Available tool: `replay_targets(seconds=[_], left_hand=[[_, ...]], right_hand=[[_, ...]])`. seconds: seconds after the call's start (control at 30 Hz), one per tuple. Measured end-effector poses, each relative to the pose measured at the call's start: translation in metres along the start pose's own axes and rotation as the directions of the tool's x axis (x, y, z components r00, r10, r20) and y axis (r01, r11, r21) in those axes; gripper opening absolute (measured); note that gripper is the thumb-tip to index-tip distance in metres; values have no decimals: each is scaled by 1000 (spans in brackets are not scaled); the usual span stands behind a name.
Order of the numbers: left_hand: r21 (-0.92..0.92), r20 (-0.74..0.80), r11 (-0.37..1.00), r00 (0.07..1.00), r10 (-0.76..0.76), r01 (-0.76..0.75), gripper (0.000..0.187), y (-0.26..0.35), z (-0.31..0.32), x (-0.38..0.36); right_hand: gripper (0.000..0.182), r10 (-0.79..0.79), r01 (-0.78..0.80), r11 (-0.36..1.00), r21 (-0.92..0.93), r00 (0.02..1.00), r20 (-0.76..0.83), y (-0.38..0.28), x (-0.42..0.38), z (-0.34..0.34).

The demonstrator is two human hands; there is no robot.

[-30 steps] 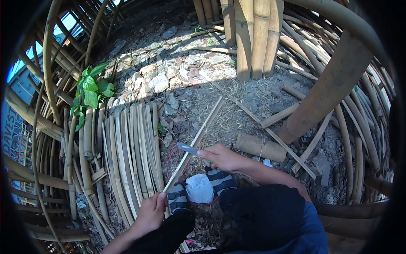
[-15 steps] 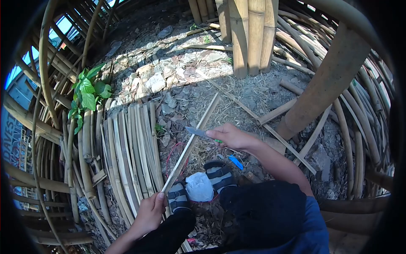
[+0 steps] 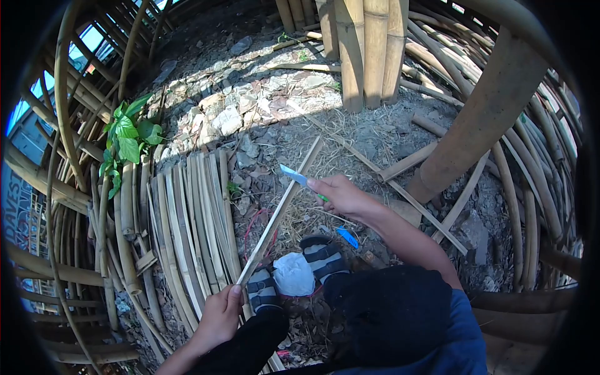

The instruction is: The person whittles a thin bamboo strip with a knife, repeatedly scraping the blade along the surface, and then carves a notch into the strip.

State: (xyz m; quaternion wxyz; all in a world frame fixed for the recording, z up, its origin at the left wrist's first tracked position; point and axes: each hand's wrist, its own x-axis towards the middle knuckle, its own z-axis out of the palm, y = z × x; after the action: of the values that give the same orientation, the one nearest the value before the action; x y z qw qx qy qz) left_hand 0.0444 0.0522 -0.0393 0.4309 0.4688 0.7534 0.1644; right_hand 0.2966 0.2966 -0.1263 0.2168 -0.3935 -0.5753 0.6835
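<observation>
My left hand point(image 3: 222, 312) is closed around the lower end of a long split bamboo strip point(image 3: 279, 215), which slants up and away to the right. In my right hand point(image 3: 339, 194) is a knife point(image 3: 294, 175) with a grey blade and a bit of green showing at the handle. The blade lies across the strip's upper part, its tip pointing up and left. Below the strip are my sandalled feet point(image 3: 325, 261), with a crumpled white bag point(image 3: 294, 275) between them.
A row of split bamboo strips point(image 3: 194, 219) lies on the left. A blue plastic piece point(image 3: 347, 237) is on the ground near my right foot. Thick bamboo posts point(image 3: 375, 53) and a slanted pole point(image 3: 478, 119) stand ahead and right. A leafy plant point(image 3: 127, 137) grows at left.
My right hand and the knife have shifted slightly up the strip, and the blade is now tilted more steeply. My left hand keeps its hold on the strip's lower end.
</observation>
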Motion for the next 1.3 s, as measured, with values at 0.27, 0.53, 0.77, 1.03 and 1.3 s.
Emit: replay_targets(seconds=[0.27,0.53,0.77,1.03,1.3], left_hand=[[41,-5,999,1000,11,-10,47,3,2,0],[59,3,998,1000,21,-22,47,-4,2,4],[72,1,997,1000,16,-16,47,-1,4,1],[81,-6,997,1000,-2,2,46,-4,4,6],[97,-22,990,994,107,-104,46,6,0,1]], right_hand=[[43,-15,16,1000,22,999,-52,11,-5,22],[48,50,-43,997,66,992,-112,-9,-11,4],[47,69,-63,996,57,990,-122,-3,12,-34],[45,47,-47,999,5,999,-22,4,10,-5],[49,143,-128,989,71,948,-284,30,16,-36]])
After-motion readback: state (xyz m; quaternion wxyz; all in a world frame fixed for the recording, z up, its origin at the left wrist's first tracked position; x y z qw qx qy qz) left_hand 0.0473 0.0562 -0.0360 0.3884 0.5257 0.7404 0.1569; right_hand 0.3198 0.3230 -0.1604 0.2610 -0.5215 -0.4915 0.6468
